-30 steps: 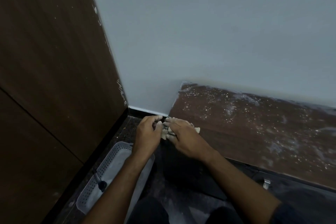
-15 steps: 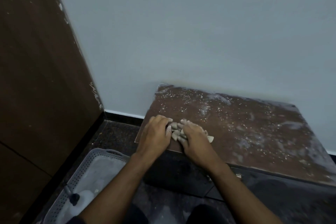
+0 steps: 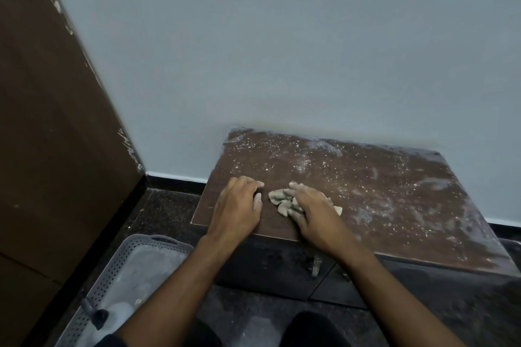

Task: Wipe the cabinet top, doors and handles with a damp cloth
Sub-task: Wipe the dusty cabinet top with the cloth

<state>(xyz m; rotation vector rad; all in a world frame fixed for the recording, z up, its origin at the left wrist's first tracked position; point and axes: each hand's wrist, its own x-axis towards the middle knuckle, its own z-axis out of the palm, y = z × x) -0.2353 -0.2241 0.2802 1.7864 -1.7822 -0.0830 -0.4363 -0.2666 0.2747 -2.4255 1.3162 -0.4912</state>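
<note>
Head view, right hand (image 3: 315,211) pressing crumpled cloth (image 3: 282,200) on dusty cabinet top (image 3: 380,191); left hand (image 3: 239,205) curled, empty

your left hand (image 3: 238,207) and right hand (image 3: 315,213): bare, no gloves, no rings, no watch seen. pale dust on fingers (image 3: 258,201). your forearms bare to elbow, no sleeves visible. dark trousers on your knees (image 3: 313,329) at bottom edge.
</note>
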